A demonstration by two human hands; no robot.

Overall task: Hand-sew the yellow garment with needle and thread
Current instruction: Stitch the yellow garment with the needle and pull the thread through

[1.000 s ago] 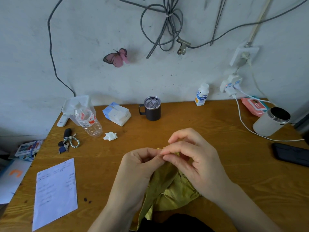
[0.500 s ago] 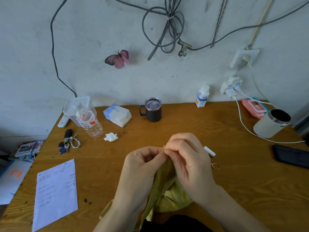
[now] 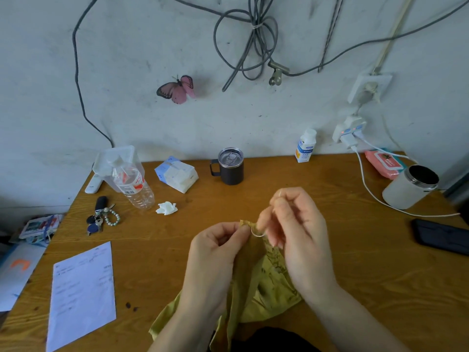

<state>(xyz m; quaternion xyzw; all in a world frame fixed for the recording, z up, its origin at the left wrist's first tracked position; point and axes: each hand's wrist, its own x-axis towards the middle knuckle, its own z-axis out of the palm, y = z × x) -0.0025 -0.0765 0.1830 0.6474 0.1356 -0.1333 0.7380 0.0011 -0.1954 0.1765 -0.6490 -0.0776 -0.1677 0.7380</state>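
Now right hand [image 3: 299, 229] raised from yellow garment [image 3: 266, 288], pinching thread [image 3: 256, 234]; left hand [image 3: 215, 247] still pinches its edge

Two bare hands in frame: left hand [image 3: 215, 247], right hand [image 3: 299, 232]. Left forearm [image 3: 193, 313] and right forearm [image 3: 355, 321] are bare down to the frame edge. Black cloth [image 3: 266, 339] sits below and between the forearms, at the body. Looks like worn clothing, can't tell which piece. Right hand slightly blurred.
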